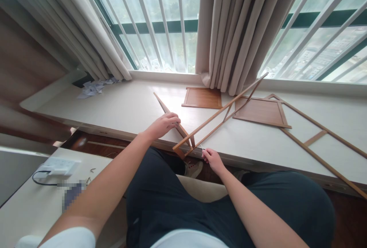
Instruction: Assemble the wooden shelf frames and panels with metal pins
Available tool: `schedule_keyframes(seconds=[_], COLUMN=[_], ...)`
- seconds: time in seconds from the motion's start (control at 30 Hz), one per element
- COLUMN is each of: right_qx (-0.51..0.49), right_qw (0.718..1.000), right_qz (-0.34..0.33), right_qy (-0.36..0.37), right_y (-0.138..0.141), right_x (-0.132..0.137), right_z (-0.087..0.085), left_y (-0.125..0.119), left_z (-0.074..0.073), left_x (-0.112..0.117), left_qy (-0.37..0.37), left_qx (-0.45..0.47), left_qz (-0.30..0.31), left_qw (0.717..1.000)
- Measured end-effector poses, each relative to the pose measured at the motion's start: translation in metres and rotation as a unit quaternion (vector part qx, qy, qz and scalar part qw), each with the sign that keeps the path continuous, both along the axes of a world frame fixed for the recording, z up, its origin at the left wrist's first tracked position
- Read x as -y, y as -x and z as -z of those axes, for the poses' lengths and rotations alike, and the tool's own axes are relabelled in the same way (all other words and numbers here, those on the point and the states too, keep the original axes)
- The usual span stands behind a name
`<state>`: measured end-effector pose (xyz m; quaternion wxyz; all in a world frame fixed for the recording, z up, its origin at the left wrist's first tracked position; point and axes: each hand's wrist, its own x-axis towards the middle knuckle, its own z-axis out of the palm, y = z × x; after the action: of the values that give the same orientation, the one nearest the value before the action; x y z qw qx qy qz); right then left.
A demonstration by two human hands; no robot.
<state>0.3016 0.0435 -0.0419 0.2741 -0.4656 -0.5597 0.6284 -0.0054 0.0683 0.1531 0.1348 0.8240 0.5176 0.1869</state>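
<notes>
My left hand (pixel 164 123) is closed over a thin brown wooden panel (pixel 168 111) that stands on edge on the white window ledge (pixel 120 106). A long wooden ladder-like frame (pixel 220 116) leans against that panel, its near end at the ledge's front edge. My right hand (pixel 211 159) pinches a small thin metal tool (pixel 202 147), its tip close to the frame's near corner. I sit with dark trousers over my knees below the ledge.
Two flat brown wooden panels (pixel 203 98) (pixel 260 112) lie on the ledge by the beige curtain (pixel 237 30). Another long wooden frame (pixel 318 139) lies at the right. Crumpled white paper (pixel 93 87) sits far left. A white power strip (pixel 59 165) rests on a surface at lower left.
</notes>
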Motion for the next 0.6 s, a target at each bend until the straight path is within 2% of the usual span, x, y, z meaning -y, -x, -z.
schedule_keyframes(seconds=[0.13,0.37,0.6], right_qx=[-0.002,0.003,0.01], right_qw=[1.0,1.0,1.0], right_qz=[-0.012,-0.022,-0.024], right_qy=[0.005,0.012,0.006], right_y=[0.002,0.001,0.004], right_x=[0.002,0.002,0.002], right_z=[-0.001,-0.001,-0.002], left_y=[0.0,0.003,0.034], left_z=[-0.004,-0.012,-0.018], left_x=[-0.012,-0.012,-0.016], left_qy=[-0.023,-0.021,0.02], left_qx=[-0.025,-0.054,-0.043], left_qz=[0.023,0.03,0.022], left_qw=[0.999,0.998,0.999])
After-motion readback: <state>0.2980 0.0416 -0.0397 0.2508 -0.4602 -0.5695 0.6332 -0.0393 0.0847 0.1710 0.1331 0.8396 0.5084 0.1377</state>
